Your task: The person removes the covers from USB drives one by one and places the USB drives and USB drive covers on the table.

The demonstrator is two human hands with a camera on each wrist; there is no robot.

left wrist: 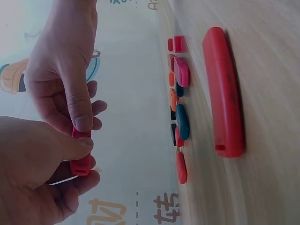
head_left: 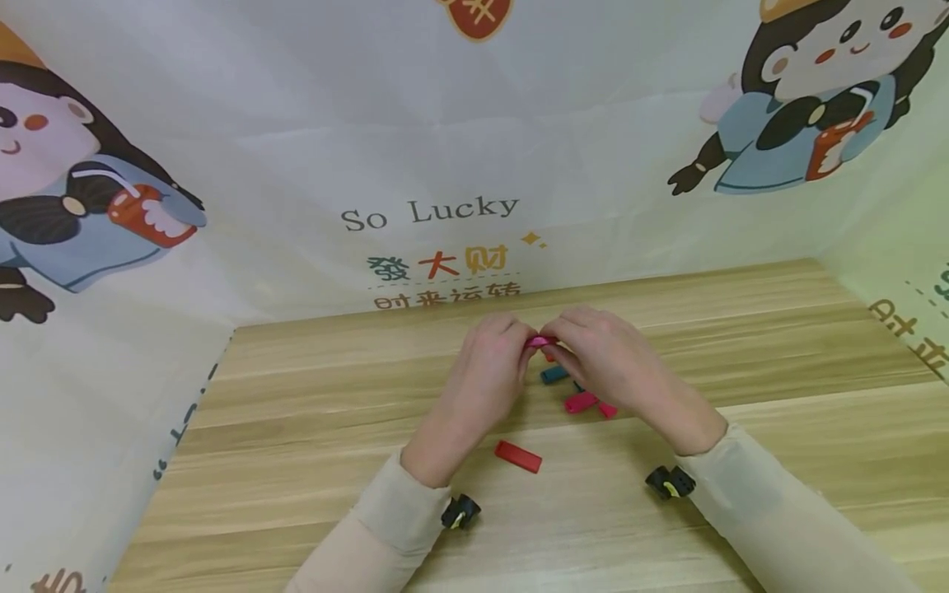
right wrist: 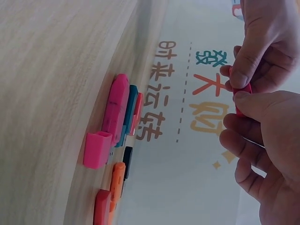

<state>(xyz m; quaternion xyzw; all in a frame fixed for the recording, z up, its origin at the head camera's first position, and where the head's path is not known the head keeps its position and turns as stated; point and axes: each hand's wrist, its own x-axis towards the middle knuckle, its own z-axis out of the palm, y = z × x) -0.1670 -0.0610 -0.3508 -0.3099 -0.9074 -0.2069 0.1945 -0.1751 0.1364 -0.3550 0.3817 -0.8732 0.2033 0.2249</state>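
Both hands meet above the middle of the wooden table (head_left: pixel 741 461) and pinch one small pink-red plastic piece (head_left: pixel 540 340) between thumbs and fingers. My left hand (head_left: pixel 521 347) grips its left end and my right hand (head_left: pixel 554 343) its right end. The left wrist view shows the piece (left wrist: pixel 80 163) held clear of the table, my left hand (left wrist: pixel 75 154) below it and my right hand (left wrist: pixel 82 123) above. Seen from the right wrist, only a sliver of the piece (right wrist: pixel 243 90) shows between the fingers of my right hand (right wrist: pixel 240 101).
Under the hands lie a teal piece (head_left: pixel 553 375), a pink piece (head_left: pixel 580 402) and a small pink cap (head_left: pixel 608 409). A long red piece (head_left: pixel 518 456) lies nearer me. Orange and black bits (right wrist: pixel 117 178) sit in the same cluster. Printed cloth walls (head_left: pixel 296 165) enclose the table.
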